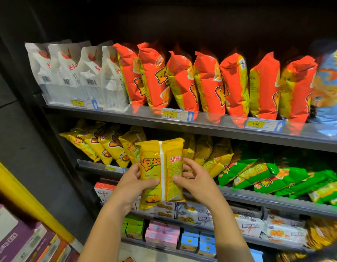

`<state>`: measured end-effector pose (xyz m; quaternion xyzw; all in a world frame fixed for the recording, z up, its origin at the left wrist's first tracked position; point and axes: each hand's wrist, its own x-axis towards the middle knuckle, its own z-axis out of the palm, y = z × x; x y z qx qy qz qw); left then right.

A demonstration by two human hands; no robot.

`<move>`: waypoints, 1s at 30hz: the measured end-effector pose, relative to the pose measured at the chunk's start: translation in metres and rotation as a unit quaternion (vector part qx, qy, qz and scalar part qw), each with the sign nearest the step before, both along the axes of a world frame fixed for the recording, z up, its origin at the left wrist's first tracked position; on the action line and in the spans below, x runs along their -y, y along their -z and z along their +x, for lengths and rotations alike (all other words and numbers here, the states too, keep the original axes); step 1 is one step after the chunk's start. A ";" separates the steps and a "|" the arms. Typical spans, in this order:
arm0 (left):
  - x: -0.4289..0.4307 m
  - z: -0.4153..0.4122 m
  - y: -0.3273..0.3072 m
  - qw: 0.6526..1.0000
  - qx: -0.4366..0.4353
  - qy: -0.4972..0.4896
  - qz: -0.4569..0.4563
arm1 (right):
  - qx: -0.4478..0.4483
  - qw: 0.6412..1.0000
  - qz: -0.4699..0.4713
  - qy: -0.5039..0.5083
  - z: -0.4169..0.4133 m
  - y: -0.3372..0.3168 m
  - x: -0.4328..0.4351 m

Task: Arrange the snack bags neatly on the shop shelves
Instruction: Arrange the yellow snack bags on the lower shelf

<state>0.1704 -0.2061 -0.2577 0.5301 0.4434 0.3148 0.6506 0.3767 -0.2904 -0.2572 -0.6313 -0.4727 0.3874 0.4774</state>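
A yellow crinkly plastic snack bag point(161, 173) is held upright before the yellow row of bags point(99, 146) on the middle shelf point(258, 197). The left hand point(134, 183) pinches its nine-o'clock edge and the right hand point(195, 178) its three-o'clock edge, probably to slot it in square.

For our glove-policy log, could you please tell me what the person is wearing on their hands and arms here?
Nothing is worn, as far as the head view shows. The left hand and right hand are bare, with no gloves, rings or plasters visible. The left forearm and right forearm are bare down to the picture's bottom edge, with no sleeve, cuff, watch or bracelet in sight.
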 end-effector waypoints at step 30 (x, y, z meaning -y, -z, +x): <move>-0.119 0.107 0.063 0.932 -0.190 -0.277 0.137 | 0.741 0.666 -0.043 -0.074 0.053 0.007 -0.091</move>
